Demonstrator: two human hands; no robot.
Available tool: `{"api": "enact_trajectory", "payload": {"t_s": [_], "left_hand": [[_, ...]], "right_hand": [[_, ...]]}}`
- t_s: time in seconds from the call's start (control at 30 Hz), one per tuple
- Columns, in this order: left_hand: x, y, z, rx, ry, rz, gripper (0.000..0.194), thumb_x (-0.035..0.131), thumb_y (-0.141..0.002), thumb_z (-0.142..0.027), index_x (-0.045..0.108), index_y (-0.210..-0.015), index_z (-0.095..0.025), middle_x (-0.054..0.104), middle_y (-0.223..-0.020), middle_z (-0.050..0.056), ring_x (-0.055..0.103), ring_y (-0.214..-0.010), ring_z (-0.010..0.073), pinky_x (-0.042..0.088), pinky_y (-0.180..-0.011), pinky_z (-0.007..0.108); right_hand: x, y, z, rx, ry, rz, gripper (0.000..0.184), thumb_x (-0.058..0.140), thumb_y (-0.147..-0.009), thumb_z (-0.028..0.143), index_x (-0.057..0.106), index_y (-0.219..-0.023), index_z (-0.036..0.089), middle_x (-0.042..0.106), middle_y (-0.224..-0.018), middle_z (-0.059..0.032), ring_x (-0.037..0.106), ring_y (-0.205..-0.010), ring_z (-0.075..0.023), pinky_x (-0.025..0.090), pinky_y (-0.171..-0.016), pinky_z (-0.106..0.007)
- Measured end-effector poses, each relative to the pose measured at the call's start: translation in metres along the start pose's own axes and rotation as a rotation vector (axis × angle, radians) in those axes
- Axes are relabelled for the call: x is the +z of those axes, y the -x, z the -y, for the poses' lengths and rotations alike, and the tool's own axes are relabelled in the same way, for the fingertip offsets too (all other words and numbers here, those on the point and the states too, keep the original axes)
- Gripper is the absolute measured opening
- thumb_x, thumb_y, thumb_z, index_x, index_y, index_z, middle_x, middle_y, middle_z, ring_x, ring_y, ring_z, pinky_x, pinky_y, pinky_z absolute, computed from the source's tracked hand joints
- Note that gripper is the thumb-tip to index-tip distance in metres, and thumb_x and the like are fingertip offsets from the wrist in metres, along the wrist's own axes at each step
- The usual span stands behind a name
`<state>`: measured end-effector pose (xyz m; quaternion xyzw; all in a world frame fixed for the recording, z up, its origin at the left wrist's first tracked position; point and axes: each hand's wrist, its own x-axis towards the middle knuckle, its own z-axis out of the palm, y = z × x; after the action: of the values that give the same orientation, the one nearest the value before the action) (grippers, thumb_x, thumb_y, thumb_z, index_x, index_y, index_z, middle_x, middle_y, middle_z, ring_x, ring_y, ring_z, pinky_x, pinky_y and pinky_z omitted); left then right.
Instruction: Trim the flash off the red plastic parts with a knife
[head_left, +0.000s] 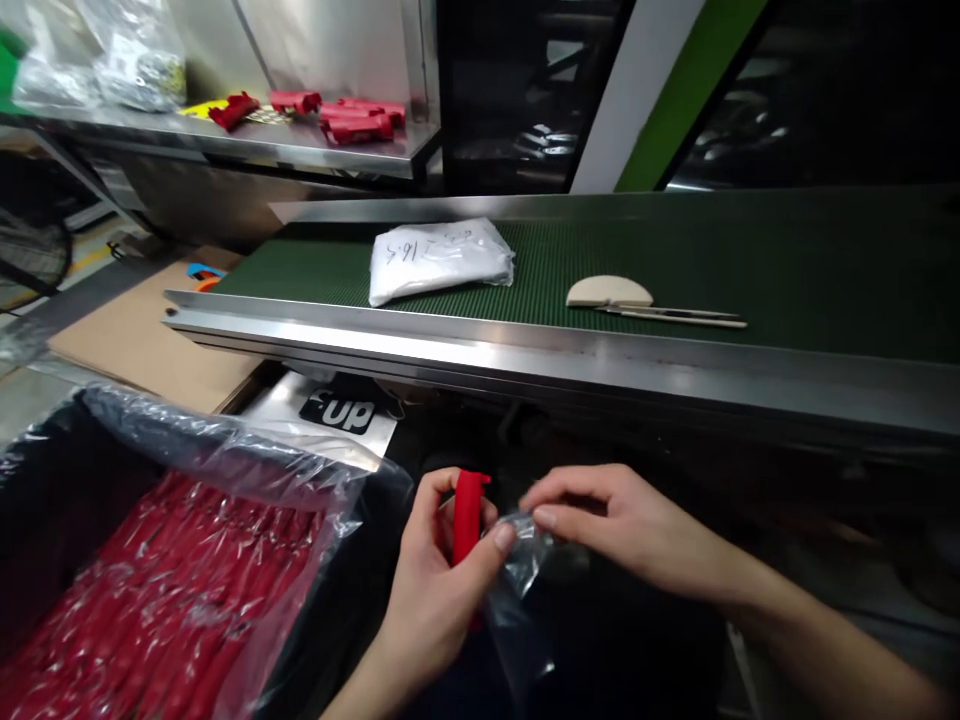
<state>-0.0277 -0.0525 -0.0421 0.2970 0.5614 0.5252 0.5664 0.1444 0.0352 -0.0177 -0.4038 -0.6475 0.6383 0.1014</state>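
My left hand [442, 570] is wrapped round a red plastic part [468, 515], held upright at the lower middle of the head view. Between my two hands is a clear plastic bag [525, 560], which hangs down below them. The left thumb presses at the bag's near side. My right hand [607, 520] pinches the bag's upper edge between thumb and fingers. The lower end of the red part is hidden behind my left hand.
A lined bin [375, 490] of bagged red parts stands at left. Across the front runs a green conveyor belt [540, 240] with a metal rail, bearing a white packet [439, 260], a beige half-disc [609, 291] and tweezers [682, 317]. More red parts [356, 120] lie on a metal bench [300, 152].
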Motion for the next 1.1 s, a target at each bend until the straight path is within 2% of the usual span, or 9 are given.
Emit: {"api": "enact_trajectory", "payload": {"t_s": [0.1,0.27,0.47,0.6,0.77,0.83,0.93,1.03,1.1], "left_hand": [[0.001,-0.005,0.007,0.063,-0.050,-0.090,0.033,0.072,-0.082,-0.036,0.050,-0.102,-0.022,0.060,-0.082,-0.001,0.053,-0.058,0.0103,0.040,-0.048,0.019],[-0.007,0.002,0.007,0.312,-0.219,-0.348,0.040,0.077,-0.079,-0.027,0.048,-0.107,-0.026,0.063,-0.097,-0.001,0.060,-0.088,0.0134,0.049,-0.079,0.022],[-0.001,0.012,-0.003,0.020,-0.146,0.059,0.033,0.074,-0.082,-0.031,0.051,-0.105,-0.023,0.065,-0.089,0.000,0.059,-0.076,0.0143,0.048,-0.067,0.022],[0.003,0.005,0.006,0.032,-0.157,-0.009,0.030,0.071,-0.081,-0.029,0.049,-0.101,-0.022,0.061,-0.078,-0.002,0.056,-0.066,0.0135,0.045,-0.061,0.023],[0.002,0.001,0.019,0.174,-0.498,-0.060,0.024,0.060,-0.087,-0.021,0.047,-0.107,-0.024,0.062,-0.086,-0.002,0.058,-0.073,0.0134,0.046,-0.067,0.023],[0.003,0.002,0.023,0.266,-0.605,-0.042,0.033,0.059,-0.087,-0.019,0.044,-0.115,-0.026,0.063,-0.090,-0.001,0.061,-0.074,0.0134,0.048,-0.068,0.023],[0.003,0.005,0.030,0.409,-0.741,0.018,0.051,0.056,-0.084,-0.016,0.037,-0.129,-0.029,0.064,-0.096,0.001,0.064,-0.075,0.0156,0.050,-0.069,0.027],[0.002,0.006,0.036,0.473,-0.801,0.068,0.060,0.053,-0.082,-0.014,0.035,-0.136,-0.033,0.064,-0.103,0.002,0.064,-0.083,0.0189,0.050,-0.073,0.031],[0.001,0.002,0.039,0.405,-0.743,0.048,0.061,0.057,-0.079,-0.015,0.038,-0.134,-0.033,0.063,-0.107,0.002,0.063,-0.086,0.0198,0.047,-0.077,0.033]], "right_hand": [[-0.002,0.001,-0.005,0.047,-0.095,-0.005,0.023,0.066,-0.085,0.037,0.067,-0.077,0.016,0.061,-0.070,0.0006,0.051,-0.064,-0.0101,0.038,-0.058,-0.022],[0.005,0.002,-0.019,0.114,-0.278,-0.123,0.028,0.071,-0.080,0.042,0.060,-0.078,0.016,0.056,-0.065,0.0023,0.049,-0.059,-0.0093,0.037,-0.054,-0.021],[0.024,0.010,-0.018,-0.032,-0.168,-0.089,0.019,0.065,-0.085,0.033,0.058,-0.079,0.017,0.057,-0.073,0.0023,0.049,-0.066,-0.0097,0.039,-0.059,-0.022],[0.030,0.015,-0.021,-0.122,0.076,-0.163,0.014,0.060,-0.088,0.027,0.057,-0.076,0.019,0.058,-0.073,0.0030,0.051,-0.066,-0.0099,0.040,-0.060,-0.022],[0.028,0.016,-0.031,-0.199,0.270,-0.421,0.015,0.055,-0.091,0.026,0.053,-0.077,0.020,0.053,-0.069,0.0036,0.049,-0.062,-0.0102,0.039,-0.059,-0.023],[0.024,0.017,-0.028,-0.240,0.305,-0.413,0.006,0.059,-0.088,0.025,0.057,-0.090,0.020,0.057,-0.084,0.0013,0.053,-0.075,-0.0122,0.043,-0.070,-0.025],[0.015,0.019,-0.016,-0.294,0.342,-0.295,0.020,0.062,-0.090,0.030,0.059,-0.108,0.022,0.059,-0.097,0.0000,0.056,-0.086,-0.0128,0.044,-0.077,-0.025],[0.004,0.024,-0.005,-0.338,0.338,-0.145,0.011,0.057,-0.096,0.028,0.065,-0.094,0.021,0.062,-0.086,0.0028,0.056,-0.075,-0.0091,0.043,-0.070,-0.022],[-0.003,0.032,-0.003,-0.382,0.303,-0.236,0.013,0.056,-0.097,0.025,0.065,-0.089,0.022,0.063,-0.082,0.0041,0.057,-0.072,-0.0078,0.044,-0.067,-0.021]]}}
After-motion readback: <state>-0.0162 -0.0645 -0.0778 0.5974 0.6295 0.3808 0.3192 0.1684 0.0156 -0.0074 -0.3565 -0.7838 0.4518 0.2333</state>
